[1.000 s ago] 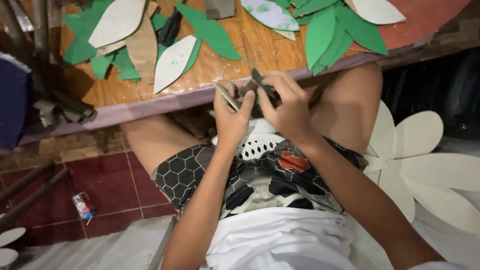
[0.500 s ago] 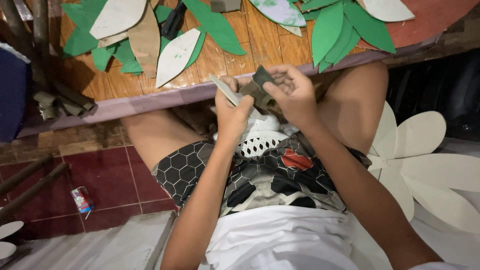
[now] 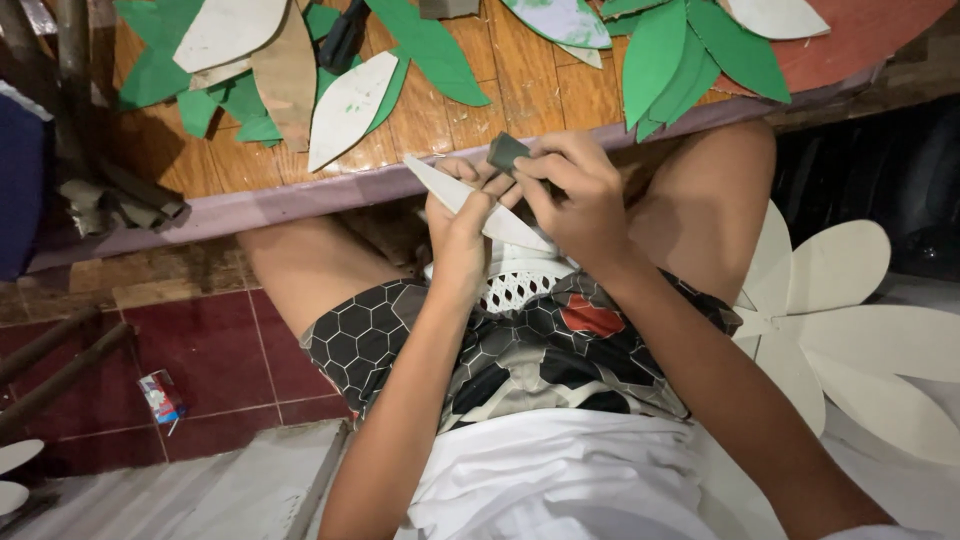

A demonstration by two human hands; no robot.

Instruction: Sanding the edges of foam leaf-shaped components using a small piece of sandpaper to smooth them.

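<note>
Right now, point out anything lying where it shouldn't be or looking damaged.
One thing stands out: a small crumpled packet lies on the red floor tiles like litter, away from the cut-out leaves on the wooden table. The left hand holds a white leaf piece that looks intact.

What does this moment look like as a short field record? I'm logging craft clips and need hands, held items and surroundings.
left hand: holds a pale leaf-shaped cutout
right hand: pinches a small dark block against the cutout's edge
table: wooden top just beyond the hands
on table: green leaf cutouts and pale leaf cutouts
beside person: large pale flower-shaped cutout
floor: red tiles, small carton
</note>
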